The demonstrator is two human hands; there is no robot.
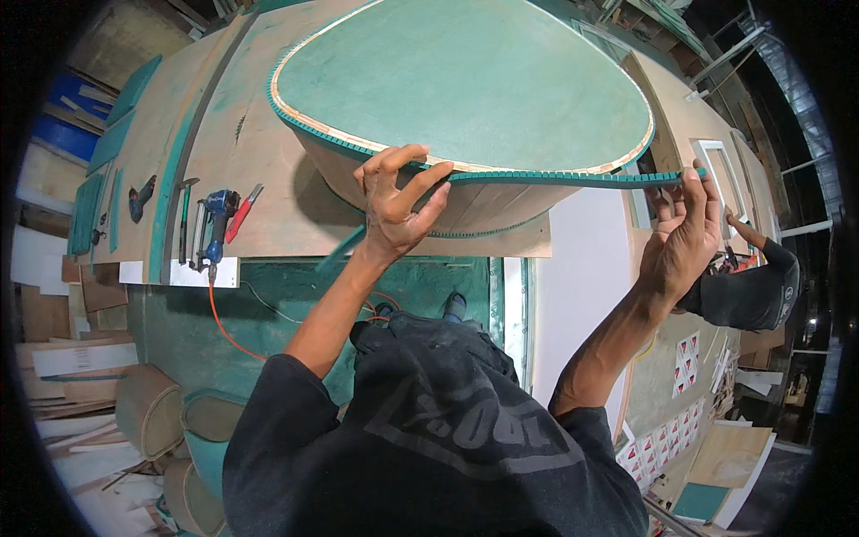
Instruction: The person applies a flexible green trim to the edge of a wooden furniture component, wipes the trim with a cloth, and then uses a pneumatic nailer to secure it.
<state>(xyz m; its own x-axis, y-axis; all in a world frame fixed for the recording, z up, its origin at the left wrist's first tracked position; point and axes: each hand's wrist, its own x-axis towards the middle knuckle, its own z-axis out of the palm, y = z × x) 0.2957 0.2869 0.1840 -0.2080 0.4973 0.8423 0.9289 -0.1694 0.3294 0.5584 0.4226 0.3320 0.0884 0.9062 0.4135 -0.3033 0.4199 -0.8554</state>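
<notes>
A large rounded wooden form with a green top panel (465, 89) stands on the workbench in front of me. A pale wood rim borders the panel. Along that rim runs a green notched strip (555, 178), its right part stretching out past the form. My left hand (400, 199) presses the strip against the near edge, fingers over the rim. Out at the right, my right hand (687, 215) pinches the strip's free end between thumb and fingers. Part of the form's wooden side wall (488, 208) shows below the strip.
On the bench (259, 116) to the left lie a blue air nailer (216, 224) with an orange hose, red-handled cutter (243, 213), hammer (185, 208) and dark drill (140, 199). Curved wooden shells (150, 413) stand on the floor lower left. Another person (747, 286) works at the right.
</notes>
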